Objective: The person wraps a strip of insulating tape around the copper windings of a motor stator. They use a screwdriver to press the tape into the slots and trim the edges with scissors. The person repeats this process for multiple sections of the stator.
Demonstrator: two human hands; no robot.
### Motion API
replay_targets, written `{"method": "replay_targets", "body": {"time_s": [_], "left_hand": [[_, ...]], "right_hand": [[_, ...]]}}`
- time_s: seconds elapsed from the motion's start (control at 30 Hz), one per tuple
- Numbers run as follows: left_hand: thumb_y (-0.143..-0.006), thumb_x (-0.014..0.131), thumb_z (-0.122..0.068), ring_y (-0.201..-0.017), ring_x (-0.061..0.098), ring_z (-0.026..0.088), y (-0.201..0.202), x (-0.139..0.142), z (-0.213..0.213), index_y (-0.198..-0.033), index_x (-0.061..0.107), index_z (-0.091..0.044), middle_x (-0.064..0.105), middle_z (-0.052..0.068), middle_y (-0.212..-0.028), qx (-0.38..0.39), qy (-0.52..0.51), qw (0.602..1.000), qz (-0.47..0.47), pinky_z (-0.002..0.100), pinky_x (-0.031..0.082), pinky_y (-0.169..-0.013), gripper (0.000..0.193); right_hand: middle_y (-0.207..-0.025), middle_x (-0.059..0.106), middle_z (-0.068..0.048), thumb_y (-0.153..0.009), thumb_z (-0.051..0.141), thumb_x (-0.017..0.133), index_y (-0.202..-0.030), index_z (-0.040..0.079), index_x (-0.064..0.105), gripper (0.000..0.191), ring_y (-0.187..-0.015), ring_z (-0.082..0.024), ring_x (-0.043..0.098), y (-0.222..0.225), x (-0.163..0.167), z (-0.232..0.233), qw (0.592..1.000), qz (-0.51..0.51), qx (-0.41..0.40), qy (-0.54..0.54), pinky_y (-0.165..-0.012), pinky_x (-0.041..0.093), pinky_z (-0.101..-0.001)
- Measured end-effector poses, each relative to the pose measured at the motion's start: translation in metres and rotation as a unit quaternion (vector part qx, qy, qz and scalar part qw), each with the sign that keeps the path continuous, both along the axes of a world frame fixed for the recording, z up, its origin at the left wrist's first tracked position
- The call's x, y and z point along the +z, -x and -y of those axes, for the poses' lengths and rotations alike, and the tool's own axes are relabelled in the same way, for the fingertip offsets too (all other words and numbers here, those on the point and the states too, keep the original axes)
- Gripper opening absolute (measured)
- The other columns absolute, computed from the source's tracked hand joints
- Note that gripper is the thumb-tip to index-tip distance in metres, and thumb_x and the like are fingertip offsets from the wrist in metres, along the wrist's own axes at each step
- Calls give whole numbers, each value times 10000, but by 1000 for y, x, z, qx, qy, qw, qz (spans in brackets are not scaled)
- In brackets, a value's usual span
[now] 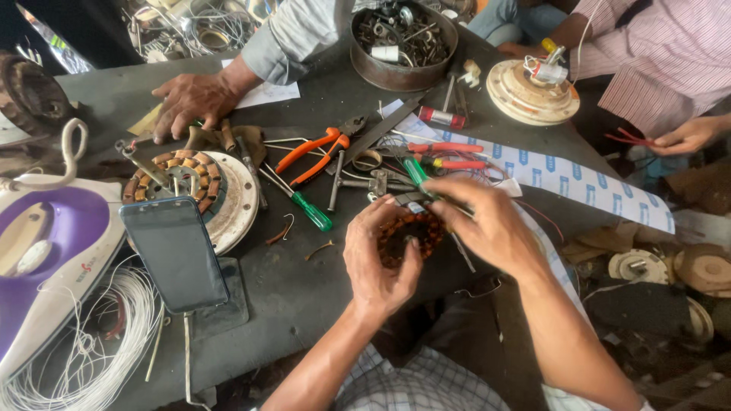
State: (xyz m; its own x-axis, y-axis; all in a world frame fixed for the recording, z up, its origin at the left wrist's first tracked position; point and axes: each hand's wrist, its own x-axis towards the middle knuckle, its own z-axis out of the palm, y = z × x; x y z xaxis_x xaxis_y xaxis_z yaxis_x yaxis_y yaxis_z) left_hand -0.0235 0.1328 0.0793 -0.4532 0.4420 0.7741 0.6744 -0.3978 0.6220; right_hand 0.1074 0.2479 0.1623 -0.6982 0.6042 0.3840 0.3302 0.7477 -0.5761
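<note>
copper-brown windings, that's the round stator [407,234] i've got at the near edge of the dark table [304,289], just in front of the tool pile. it has no real long axis, being a ring; its flat face tilts up toward me, centre hole showing. my left hand [378,259] cups it from the left and below, fingers curled around the rim, thumb pressed on the near edge. my right hand [487,224] comes over from the right, fingertips pinched on a green-handled screwdriver [417,173] whose shaft runs from upper left down to the right, over the windings. orange pliers [316,152] lie beyond, and a phone [175,255] stands propped to the left.
</note>
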Motion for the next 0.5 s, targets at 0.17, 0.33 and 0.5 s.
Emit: {"method": "replay_targets", "body": {"time_s": [0.17, 0.33, 0.5], "left_hand": [[-835, 799, -89, -1179, 677, 292, -3, 3, 18, -1440, 490, -30, 625, 158, -1261, -84, 34, 990, 111, 413, 575, -1029, 681], [-782, 900, -195, -1261, 604, 295, -14, 6, 36, -1557, 339, -41, 524, 196, -1427, -96, 32, 995, 25, 396, 569, -1012, 969], [-804, 904, -191, -1193, 691, 274, -10, 8, 33, -1625, 268, -49, 657, 163, -1340, -143, 95, 979, 105, 353, 655, -928, 1049]], "right_hand": [[-1149, 759, -124, -927, 161, 728, -1192, 73, 743, 279, -1055, -277, 743, -4, -9, 11, 999, -30, 27, -4, -877, 561, -355], [-1138, 763, -101, -866, 147, 781, -1143, 75, 754, 287, -1021, -253, 761, -19, -14, 28, 997, -69, 23, -32, -856, 583, -327], [-1134, 756, -84, -846, 120, 798, -1159, 60, 754, 322, -957, -232, 749, -27, -17, 45, 996, -67, -7, -63, -795, 577, -321]]}}
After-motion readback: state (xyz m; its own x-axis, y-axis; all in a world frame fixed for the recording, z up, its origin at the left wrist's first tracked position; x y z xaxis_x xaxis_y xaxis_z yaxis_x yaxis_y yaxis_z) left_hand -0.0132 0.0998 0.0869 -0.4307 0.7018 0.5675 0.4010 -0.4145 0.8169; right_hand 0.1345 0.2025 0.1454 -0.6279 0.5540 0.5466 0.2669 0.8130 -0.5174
